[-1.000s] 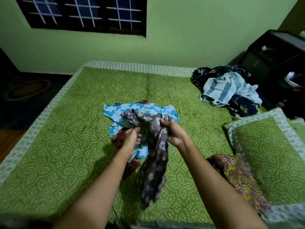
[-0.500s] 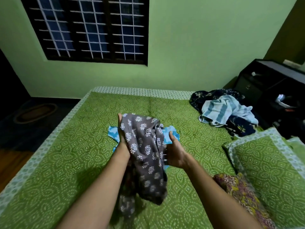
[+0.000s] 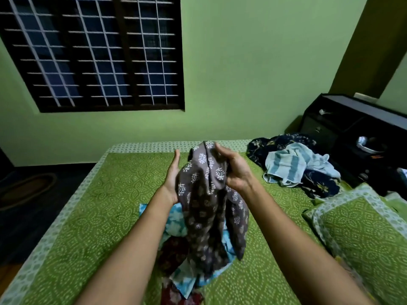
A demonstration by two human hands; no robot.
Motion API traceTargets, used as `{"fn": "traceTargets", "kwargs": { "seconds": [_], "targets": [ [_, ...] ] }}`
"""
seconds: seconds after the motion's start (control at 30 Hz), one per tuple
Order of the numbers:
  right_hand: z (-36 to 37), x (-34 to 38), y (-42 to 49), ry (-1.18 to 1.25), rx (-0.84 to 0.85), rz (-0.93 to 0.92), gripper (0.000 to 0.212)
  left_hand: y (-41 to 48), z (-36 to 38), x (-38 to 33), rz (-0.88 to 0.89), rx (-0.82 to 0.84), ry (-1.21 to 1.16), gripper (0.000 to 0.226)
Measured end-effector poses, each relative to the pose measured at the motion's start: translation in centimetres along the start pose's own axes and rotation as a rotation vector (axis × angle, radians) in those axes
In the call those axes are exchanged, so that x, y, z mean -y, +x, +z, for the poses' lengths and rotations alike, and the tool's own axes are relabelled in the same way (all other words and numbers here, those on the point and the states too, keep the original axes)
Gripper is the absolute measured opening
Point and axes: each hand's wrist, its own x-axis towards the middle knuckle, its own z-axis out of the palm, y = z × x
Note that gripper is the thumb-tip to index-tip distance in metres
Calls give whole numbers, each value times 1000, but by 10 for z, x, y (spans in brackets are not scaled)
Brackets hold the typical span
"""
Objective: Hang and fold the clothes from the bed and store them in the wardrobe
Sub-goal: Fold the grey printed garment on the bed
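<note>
I hold a grey garment with white leaf prints [image 3: 207, 194] up above the bed [image 3: 88, 216]. My right hand [image 3: 235, 170] grips its top edge with curled fingers. My left hand [image 3: 172, 175] lies flat against the garment's left side, fingers straight and pointing up. The cloth hangs down in folds between my forearms. Beneath it on the bed lie a light blue patterned cloth [image 3: 174, 225] and a dark red one [image 3: 174, 252].
A heap of dark floral cloth [image 3: 317, 183] and a blue striped towel [image 3: 286, 166] sits at the bed's far right. Green pillows [image 3: 363, 234] lie at right, a dark cabinet [image 3: 352, 124] behind them. A barred window [image 3: 94, 53] is in the green wall.
Both hands have lifted the grey garment higher off the bed. My right hand moved from its side to its top edge, and the view tilted upward.
</note>
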Motion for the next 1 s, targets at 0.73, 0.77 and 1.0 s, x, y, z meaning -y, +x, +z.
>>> {"fn": "traceTargets", "kwargs": {
  "seconds": [0.73, 0.77, 1.0],
  "targets": [
    [-119, 47, 105, -778, -715, -205, 20, 59, -51, -94, -100, -485, 354, 36],
    [-119, 52, 111, -721, -764, -278, 18, 61, -58, -99, -92, -518, 338, 33],
    [-112, 65, 121, -912, -827, -382, 22, 72, -99, -97, 272, -1025, 459, 21]
  ]
}}
